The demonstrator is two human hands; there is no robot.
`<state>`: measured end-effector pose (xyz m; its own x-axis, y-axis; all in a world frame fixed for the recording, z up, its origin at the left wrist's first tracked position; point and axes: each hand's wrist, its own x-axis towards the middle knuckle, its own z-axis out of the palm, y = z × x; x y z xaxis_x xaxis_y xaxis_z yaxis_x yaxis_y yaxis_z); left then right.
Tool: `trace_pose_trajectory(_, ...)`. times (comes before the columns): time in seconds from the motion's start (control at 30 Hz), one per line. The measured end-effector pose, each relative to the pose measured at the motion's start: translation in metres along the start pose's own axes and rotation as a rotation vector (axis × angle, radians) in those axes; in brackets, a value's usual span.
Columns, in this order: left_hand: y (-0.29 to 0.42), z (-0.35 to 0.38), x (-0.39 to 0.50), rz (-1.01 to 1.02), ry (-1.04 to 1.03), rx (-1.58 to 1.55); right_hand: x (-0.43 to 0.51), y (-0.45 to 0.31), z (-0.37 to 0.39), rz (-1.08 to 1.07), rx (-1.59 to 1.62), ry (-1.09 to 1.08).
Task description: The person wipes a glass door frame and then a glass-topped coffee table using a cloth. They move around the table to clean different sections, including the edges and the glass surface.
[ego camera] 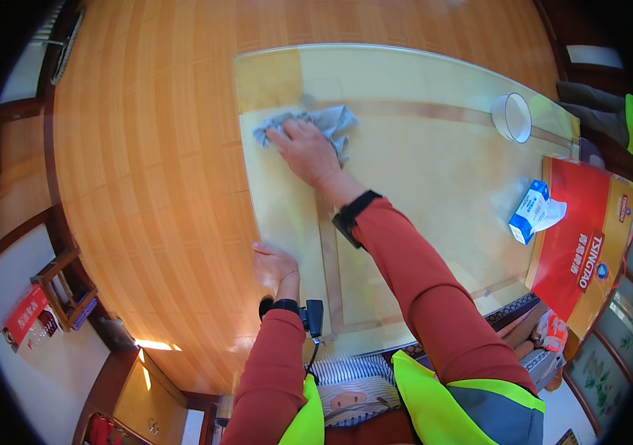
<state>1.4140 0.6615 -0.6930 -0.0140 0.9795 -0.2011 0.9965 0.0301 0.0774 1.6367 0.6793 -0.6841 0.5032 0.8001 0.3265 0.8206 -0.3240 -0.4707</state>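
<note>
My right hand [306, 151] presses a crumpled grey-blue cloth [341, 122] onto a glass-topped table [405, 167], close to the table's far left corner. My left hand [276, 268] hovers or rests at the table's left edge, nearer to me, and holds nothing that I can see; its fingers are partly hidden. Toward the table's far right stands a white bowl [512, 118] with a dark rim. A blue and white tissue box [530, 212] with a tissue sticking out lies at the right side.
Against the table's right end is a red and gold beer carton [578, 239]. A person's legs [595, 111] and a yellow-green vest show beyond it. Wooden floor [155, 194] lies to the left, with a small wooden stool [66, 289] by the wall. A striped cushion [355, 389] is near me.
</note>
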Motion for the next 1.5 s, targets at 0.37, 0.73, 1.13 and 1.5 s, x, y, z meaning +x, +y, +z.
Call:
trace_pose_trajectory(0.37, 0.006, -0.003, -0.003, -0.048, 0.008, -0.051, 0.093, 0.069, 0.014, 0.116, -0.134, 0.194)
trace_pose_trajectory(0.73, 0.002, 0.0, -0.001, 0.0, 0.092, -0.051, -0.071, -0.037, -0.031, -0.023, 0.126, -0.199)
trace_pose_trajectory(1.13, 0.004, -0.005, -0.005, -0.046, -0.028, -0.082, -0.02, -0.039, -0.003, -0.083, 0.054, -0.12)
trace_pose_trajectory(1.5, -0.008, 0.008, -0.003, 0.101, 0.105, -0.173, 0.059, 0.165, -0.053, 0.451, -0.357, 0.163)
